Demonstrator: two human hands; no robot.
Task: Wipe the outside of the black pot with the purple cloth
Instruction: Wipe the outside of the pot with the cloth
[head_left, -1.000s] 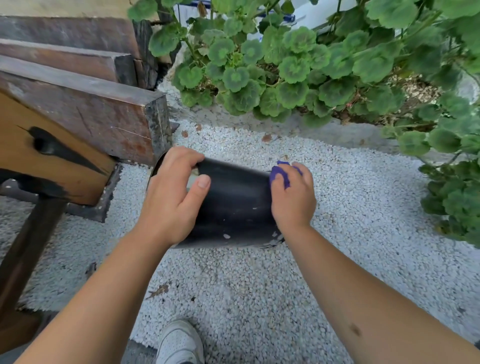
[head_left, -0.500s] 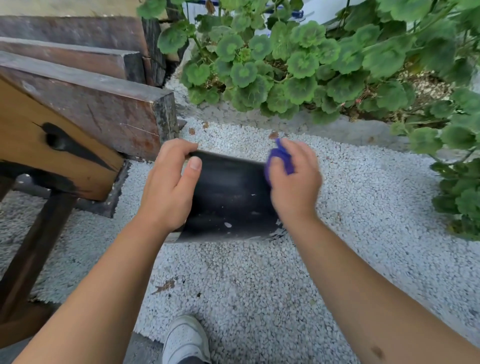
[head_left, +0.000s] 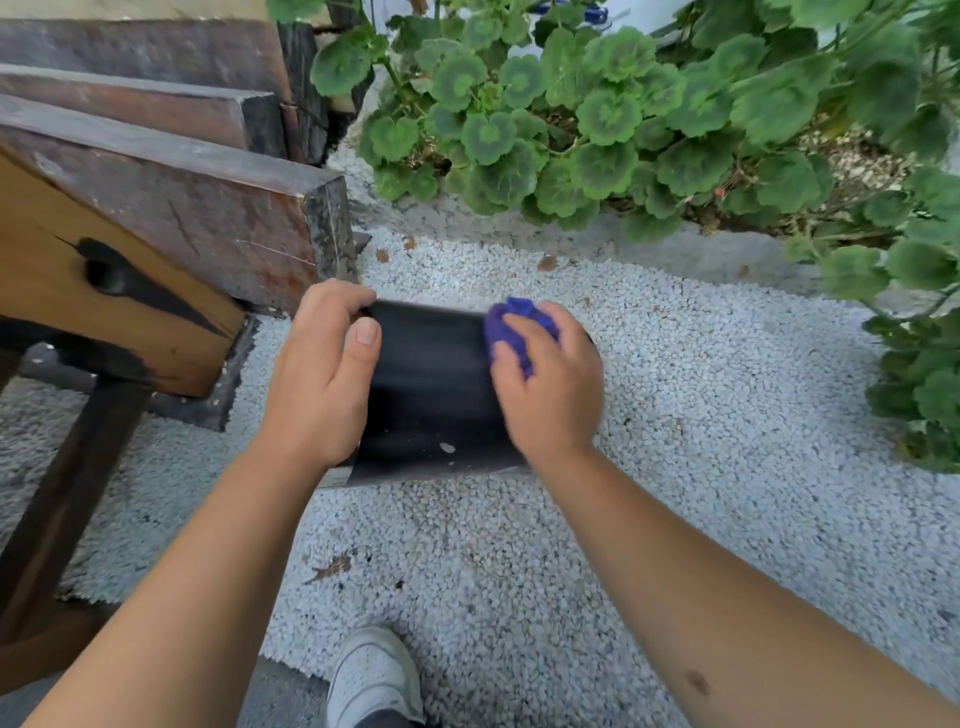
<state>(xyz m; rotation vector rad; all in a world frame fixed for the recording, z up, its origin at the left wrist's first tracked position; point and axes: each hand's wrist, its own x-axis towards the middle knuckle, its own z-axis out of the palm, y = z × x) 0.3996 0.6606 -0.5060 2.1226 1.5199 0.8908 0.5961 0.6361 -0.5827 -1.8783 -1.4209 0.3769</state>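
The left hand (head_left: 324, 382) grips the pot (head_left: 431, 389) on its side at centre frame. At its 3 o'clock end the right hand (head_left: 550, 387) presses the bunched cloth (head_left: 511, 325). Wiping looks underway; pale specks remain near 6 o'clock.

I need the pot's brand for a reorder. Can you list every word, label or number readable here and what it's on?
None: the black pot shows only pale specks, the purple cloth is plain, and the white shoe has no readable mark.

No readable text, labels or nos. anywhere.
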